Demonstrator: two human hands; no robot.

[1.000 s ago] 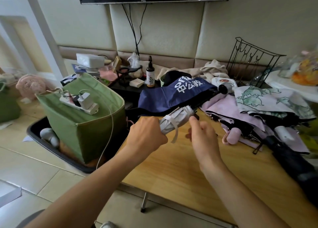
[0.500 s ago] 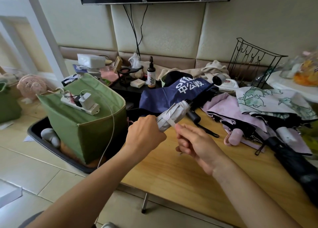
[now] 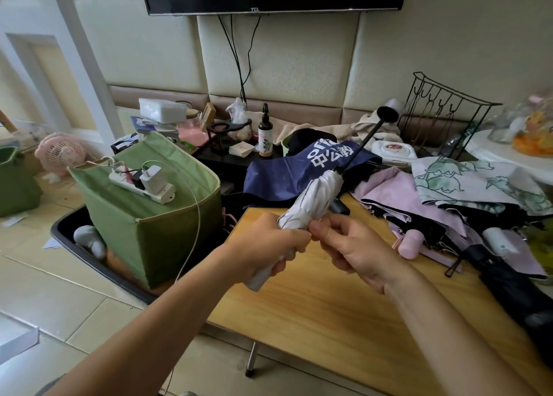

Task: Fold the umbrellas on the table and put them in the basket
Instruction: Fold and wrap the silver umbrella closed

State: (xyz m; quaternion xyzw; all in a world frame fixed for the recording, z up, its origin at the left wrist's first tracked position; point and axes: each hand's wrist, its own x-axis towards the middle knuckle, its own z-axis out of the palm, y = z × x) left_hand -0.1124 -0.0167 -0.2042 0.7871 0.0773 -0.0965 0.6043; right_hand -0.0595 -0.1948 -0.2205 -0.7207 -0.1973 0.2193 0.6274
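A rolled white umbrella [image 3: 314, 201] is held slanted above the near left part of the wooden table [image 3: 329, 312]. Its thin black shaft rises to the upper right and ends in a dark knob. My left hand [image 3: 266, 249] is shut around its lower half. My right hand [image 3: 356, 246] pinches it at the middle, fingers against the fabric. Behind lie a navy umbrella [image 3: 287, 171] with white lettering, a pink umbrella [image 3: 398, 195], a floral white one [image 3: 475, 183] and a black folded one [image 3: 514, 285]. The green fabric basket [image 3: 143, 225] stands on the floor to the left.
A white power strip [image 3: 140, 183] with a charger lies on the basket's folded top, its cable hanging down. The basket sits in a black tray [image 3: 98, 264]. A black wire rack [image 3: 443, 117], a bottle [image 3: 265, 135] and clutter line the wall. A pink fan [image 3: 59, 153] stands far left.
The white umbrella has tilted up, its shaft and knob now raised toward the wall. My right hand has moved in and closed its fingers on the umbrella's middle.
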